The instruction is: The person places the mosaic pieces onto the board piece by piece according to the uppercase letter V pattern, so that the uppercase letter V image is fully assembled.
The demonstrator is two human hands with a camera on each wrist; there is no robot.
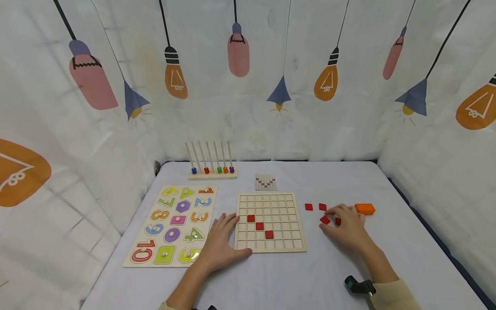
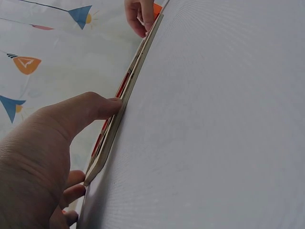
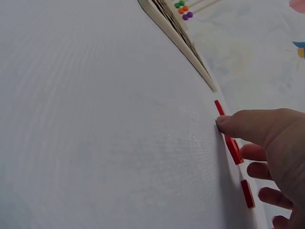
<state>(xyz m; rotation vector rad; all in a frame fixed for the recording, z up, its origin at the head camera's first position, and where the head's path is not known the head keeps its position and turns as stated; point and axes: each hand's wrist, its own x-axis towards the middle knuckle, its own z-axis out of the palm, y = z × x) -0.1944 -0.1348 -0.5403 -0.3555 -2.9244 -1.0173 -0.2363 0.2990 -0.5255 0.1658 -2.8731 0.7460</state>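
A wooden grid board (image 1: 284,221) lies flat at the middle of the table, with red square tiles (image 1: 259,226) in a diagonal on it. My left hand (image 1: 220,243) rests at its near left corner, thumb on the front edge and spread fingers along the left side. To the right of the board, my right hand (image 1: 348,226) has thumb and index finger at opposite sides of a red square tile (image 1: 324,220), pinching it at the table surface. Another red tile (image 1: 338,221) lies under that hand, partly covered. Two more loose tiles (image 1: 308,207) sit just beyond.
A number-and-shape puzzle board (image 1: 166,219) lies on the left, close to my left forearm. Behind stand a peg counting frame (image 1: 213,175) with coloured beads and a small pattern card (image 1: 265,182). An orange block (image 1: 365,209) lies beyond my right hand. A dark device (image 1: 359,285) sits by my right sleeve.
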